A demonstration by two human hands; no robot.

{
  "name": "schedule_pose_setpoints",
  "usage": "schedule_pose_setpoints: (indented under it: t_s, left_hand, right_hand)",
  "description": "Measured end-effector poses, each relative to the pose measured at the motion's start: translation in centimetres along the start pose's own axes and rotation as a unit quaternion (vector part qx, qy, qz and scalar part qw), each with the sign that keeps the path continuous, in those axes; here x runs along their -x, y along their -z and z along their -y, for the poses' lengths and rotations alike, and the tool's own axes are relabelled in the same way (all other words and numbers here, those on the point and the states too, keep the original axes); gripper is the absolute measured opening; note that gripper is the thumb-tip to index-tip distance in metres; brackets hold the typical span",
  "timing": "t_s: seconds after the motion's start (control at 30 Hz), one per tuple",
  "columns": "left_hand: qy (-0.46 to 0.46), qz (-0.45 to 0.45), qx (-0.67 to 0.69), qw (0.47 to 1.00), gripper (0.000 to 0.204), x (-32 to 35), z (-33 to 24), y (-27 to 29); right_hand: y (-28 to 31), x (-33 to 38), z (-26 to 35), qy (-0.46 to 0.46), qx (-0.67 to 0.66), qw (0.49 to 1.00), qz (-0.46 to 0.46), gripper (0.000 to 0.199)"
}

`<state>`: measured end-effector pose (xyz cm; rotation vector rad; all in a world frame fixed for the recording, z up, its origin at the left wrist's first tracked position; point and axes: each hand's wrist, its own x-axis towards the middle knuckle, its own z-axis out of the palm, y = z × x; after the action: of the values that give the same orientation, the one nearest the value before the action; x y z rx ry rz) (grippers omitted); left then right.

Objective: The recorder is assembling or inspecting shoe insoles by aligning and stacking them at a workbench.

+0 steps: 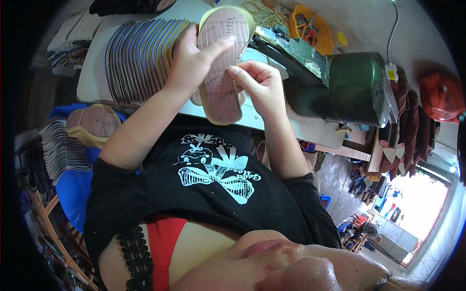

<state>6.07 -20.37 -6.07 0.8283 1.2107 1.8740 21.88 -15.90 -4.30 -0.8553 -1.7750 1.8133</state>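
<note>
Insole (222, 72), a flat shoe-shaped piece with a pinkish gridded face and a pale yellowish edge, sits upper centre of the frame, held up over the white table (90, 82) between both hands; the left hand (194, 60) is clamped on its left edge, thumb laid across the gridded face, and the right hand (257, 82) pinches its right edge with curled fingers, so the two hands sit close together with only the piece between them; it looks thin and light, and I judge it fairly stiff along its length yet able to flex, since it holds its flat shape with no support beneath; the textured face looks grippy rather than slick, and nothing about it seems fragile; the long side edges near the waist look like the best place to take hold, which is where both hands are now; one insole is in hand; a fanned stack of soles (138, 56) with blue-lined rims lies on the table at upper left, too many and too overlapped to count exactly; a second pile of similar pieces (94, 123) rests at left over a blue seat, again uncountable; one green machine (340, 87) stands at upper right; one orange basket (308, 26) holding tools sits at top centre beside a loose heap of rubber bands (264, 14); a row of dark reddish shoe parts (410, 126) hangs at the right edge, its number unclear.
</note>
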Motion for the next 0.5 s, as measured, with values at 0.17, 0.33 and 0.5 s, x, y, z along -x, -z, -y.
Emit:
schedule_pose_setpoints:
  t_s: [0.17,0.33,0.5]
  left_hand:
    - [0.107,0.033,0.134,0.985,0.033,-1.6,-0.6,-0.1]
    - [0.126,0.048,0.071,0.988,0.037,-5.9,-0.2,-2.2]
    - [0.146,0.047,-0.021,0.988,0.044,-10.1,3.2,-3.1]
  right_hand:
    - [1.0,1.6,-0.6,-0.071,-0.094,0.983,0.141,0.027]
    - [2.6,2.1,-1.1,-0.046,-0.144,0.988,0.041,0.023]
    - [2.3,0.8,-1.7,-0.047,-0.245,0.965,-0.078,0.027]
